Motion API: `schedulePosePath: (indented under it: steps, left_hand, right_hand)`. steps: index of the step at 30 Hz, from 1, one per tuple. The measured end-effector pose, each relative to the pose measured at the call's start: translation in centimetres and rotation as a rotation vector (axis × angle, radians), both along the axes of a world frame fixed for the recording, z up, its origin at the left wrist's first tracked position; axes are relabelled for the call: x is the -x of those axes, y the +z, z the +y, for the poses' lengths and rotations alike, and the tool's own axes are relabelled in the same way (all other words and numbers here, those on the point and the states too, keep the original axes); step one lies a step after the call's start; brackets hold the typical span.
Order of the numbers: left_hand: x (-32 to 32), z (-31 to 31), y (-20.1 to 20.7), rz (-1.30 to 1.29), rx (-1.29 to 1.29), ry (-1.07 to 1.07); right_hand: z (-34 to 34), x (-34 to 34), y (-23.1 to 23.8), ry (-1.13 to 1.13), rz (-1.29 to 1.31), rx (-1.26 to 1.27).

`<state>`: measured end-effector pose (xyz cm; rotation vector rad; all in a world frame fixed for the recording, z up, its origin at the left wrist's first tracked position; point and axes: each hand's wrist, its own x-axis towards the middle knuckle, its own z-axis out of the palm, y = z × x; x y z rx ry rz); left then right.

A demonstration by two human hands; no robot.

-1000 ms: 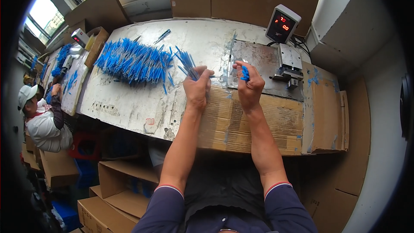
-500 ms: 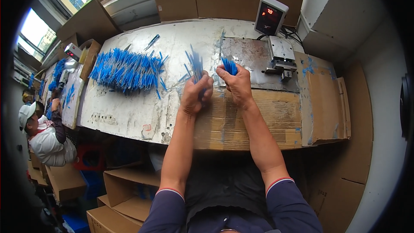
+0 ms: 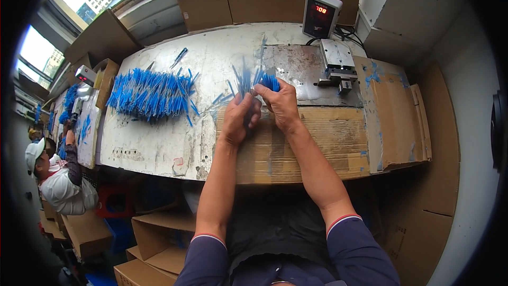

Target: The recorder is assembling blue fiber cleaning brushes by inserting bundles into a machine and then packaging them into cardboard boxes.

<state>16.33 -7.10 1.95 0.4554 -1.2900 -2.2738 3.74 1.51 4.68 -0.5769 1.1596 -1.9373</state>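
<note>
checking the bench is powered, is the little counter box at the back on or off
On: the grey counter box at the back of the worktable shows lit red digits on its dark screen.

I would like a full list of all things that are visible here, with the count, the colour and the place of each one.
Worktable: one, white, worn, centre.
Pile of thin sticks: one, blue, left on the table.
Cardboard sheets: several, brown, under the hands and at right.
Metal plate: one, grey, behind the hands.
Small metal device: one, silver, on the plate.
Display box: one, grey, red digits, far edge.
Cartons: several, brown, floor.
Co-worker: one, white cap, far left.
Left hand: holds blue sticks.
Right hand: holds a blue bundle.
</note>
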Motion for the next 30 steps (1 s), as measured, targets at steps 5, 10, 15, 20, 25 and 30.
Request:
schedulePosePath:
  steps: [5,10,15,20,25,30]
  left_hand:
    - [-0.1,-0.2,-0.5,0.013,-0.054,0.068]
    - [0.0,-0.2,-0.8,0.03,0.013,0.097]
    - [0.0,-0.2,-0.5,0.016,-0.017,0.089]
    - [0.3,0.2,-0.1,0.025,-0.012,0.09]
    - [0.2,0.0,-0.2,0.018,-0.017,0.08]
    - [0.3,0.1,-0.3,0.012,0.004,0.085]
  right_hand:
    - [0.0,-0.4,0.5,0.003,-0.057,0.009]
    - [-0.6,0.3,-1.2,0.014,-0.094,0.001]
    - [-0.9,0.1,-1.6,-0.018,-0.159,0.03]
    - [-1.2,-0.4,-1.3,-0.125,-0.141,0.046]
    - [-1.0,-0.5,-1.0,-0.143,-0.126,0.047]
    - [-0.8,0.1,-1.2,-0.085,-0.148,0.064]
